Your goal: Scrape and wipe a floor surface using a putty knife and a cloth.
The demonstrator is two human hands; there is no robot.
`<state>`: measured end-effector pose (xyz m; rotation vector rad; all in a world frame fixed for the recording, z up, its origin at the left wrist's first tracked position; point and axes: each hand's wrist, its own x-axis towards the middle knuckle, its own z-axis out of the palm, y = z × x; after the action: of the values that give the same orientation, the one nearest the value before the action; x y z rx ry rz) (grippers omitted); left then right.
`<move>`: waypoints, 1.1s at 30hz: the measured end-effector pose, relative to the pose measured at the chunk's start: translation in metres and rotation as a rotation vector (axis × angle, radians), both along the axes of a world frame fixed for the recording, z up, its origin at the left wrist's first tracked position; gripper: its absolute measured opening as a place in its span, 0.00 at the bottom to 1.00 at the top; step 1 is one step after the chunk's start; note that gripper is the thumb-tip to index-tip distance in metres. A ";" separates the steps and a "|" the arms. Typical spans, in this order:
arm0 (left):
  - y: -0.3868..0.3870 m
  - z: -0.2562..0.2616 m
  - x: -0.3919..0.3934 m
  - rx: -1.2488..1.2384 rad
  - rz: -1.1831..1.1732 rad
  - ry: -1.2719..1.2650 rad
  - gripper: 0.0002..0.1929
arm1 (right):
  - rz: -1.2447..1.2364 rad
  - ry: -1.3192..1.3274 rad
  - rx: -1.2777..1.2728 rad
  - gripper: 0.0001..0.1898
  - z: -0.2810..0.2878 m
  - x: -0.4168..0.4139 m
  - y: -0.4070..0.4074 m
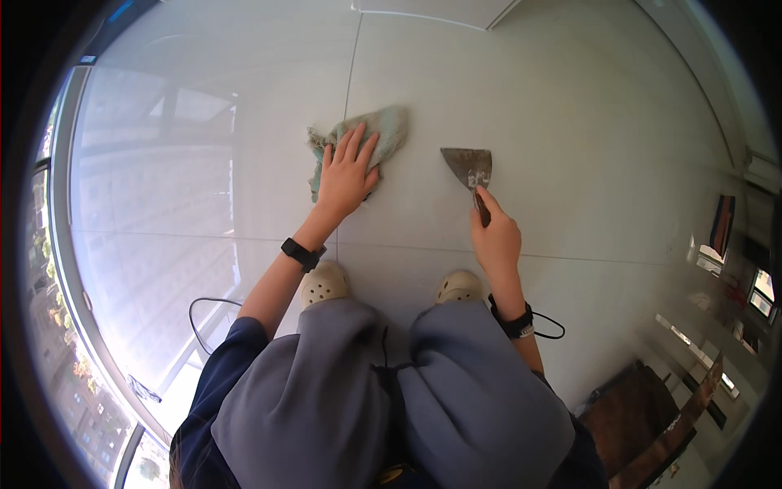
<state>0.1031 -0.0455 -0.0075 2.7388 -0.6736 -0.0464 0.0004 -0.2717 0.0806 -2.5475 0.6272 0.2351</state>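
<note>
My left hand lies flat, fingers spread, on a crumpled green and beige cloth with a frayed edge, pressed to the pale tiled floor. To its right my right hand is closed around the dark handle of a putty knife. The metal blade of the knife is wide and stained and points away from me. Whether the blade touches the floor I cannot tell. A black band sits on each wrist.
Beige clogs are on my feet, under my bent knees. A window frame runs along the left. At lower right stands brown wooden furniture. A white panel edge juts in at the top. Dark cables loop beside both arms.
</note>
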 end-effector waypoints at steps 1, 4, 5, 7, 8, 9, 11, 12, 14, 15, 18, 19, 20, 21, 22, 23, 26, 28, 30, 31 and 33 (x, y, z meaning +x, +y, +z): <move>0.000 0.002 0.000 0.005 0.001 -0.006 0.29 | -0.023 -0.061 -0.011 0.20 -0.007 0.005 0.000; 0.000 0.005 -0.001 0.009 -0.001 -0.003 0.29 | -0.032 -0.065 -0.021 0.21 -0.007 0.031 0.004; 0.002 0.005 -0.003 0.006 0.000 0.010 0.29 | -0.038 -0.064 -0.015 0.21 -0.005 0.034 0.004; 0.001 0.004 -0.003 0.006 -0.011 0.006 0.29 | -0.024 -0.038 -0.015 0.22 -0.001 0.034 0.004; 0.000 0.004 0.000 0.001 -0.010 -0.002 0.29 | -0.028 -0.040 -0.010 0.22 0.000 0.032 0.004; -0.001 0.003 0.001 0.005 -0.014 -0.004 0.29 | -0.039 -0.014 0.004 0.20 0.001 0.024 0.004; -0.003 0.003 -0.001 0.014 -0.002 -0.013 0.29 | -0.050 0.011 0.019 0.19 0.002 0.004 0.005; -0.002 0.003 -0.001 0.018 0.002 -0.013 0.29 | -0.020 -0.006 0.019 0.21 -0.001 -0.009 0.007; 0.000 0.002 -0.002 0.011 0.003 -0.009 0.30 | 0.014 -0.019 0.021 0.22 0.001 -0.025 0.011; 0.001 0.002 -0.002 0.013 0.008 -0.006 0.30 | 0.012 0.001 0.018 0.22 0.007 -0.028 0.013; -0.002 0.003 -0.002 -0.002 0.002 -0.034 0.30 | 0.020 -0.001 -0.011 0.21 0.008 -0.024 0.006; -0.004 0.003 -0.002 -0.003 0.002 -0.035 0.30 | 0.029 -0.024 -0.032 0.21 0.007 -0.020 0.002; -0.004 0.003 -0.001 -0.002 0.003 -0.037 0.30 | 0.029 -0.026 -0.034 0.21 0.007 -0.013 0.001; -0.005 0.003 -0.001 -0.005 0.002 -0.039 0.30 | 0.015 -0.022 -0.035 0.21 0.008 -0.006 0.000; -0.006 0.001 -0.001 -0.009 0.004 -0.034 0.30 | 0.000 -0.017 -0.037 0.20 0.010 -0.002 0.000; -0.005 0.000 -0.001 -0.009 0.013 -0.029 0.30 | 0.005 -0.018 -0.035 0.20 0.012 -0.002 0.002; 0.000 -0.002 -0.002 0.004 0.021 -0.040 0.31 | 0.021 0.054 -0.020 0.20 0.019 -0.006 0.010; 0.004 -0.003 -0.003 0.005 0.034 -0.044 0.31 | 0.018 0.075 0.007 0.20 0.019 -0.009 0.013; -0.004 -0.002 -0.002 -0.014 0.022 -0.045 0.31 | 0.017 0.035 -0.009 0.20 0.018 -0.005 0.003; -0.008 -0.002 -0.001 -0.013 0.021 -0.048 0.31 | 0.023 -0.006 -0.017 0.20 0.018 -0.004 -0.002; -0.008 -0.002 -0.001 -0.008 0.024 -0.054 0.31 | 0.020 0.004 -0.028 0.20 0.019 -0.001 0.001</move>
<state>0.1025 -0.0533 -0.0093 2.7488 -0.6538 0.0356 -0.0009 -0.2704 0.0994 -2.5814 0.6112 0.2393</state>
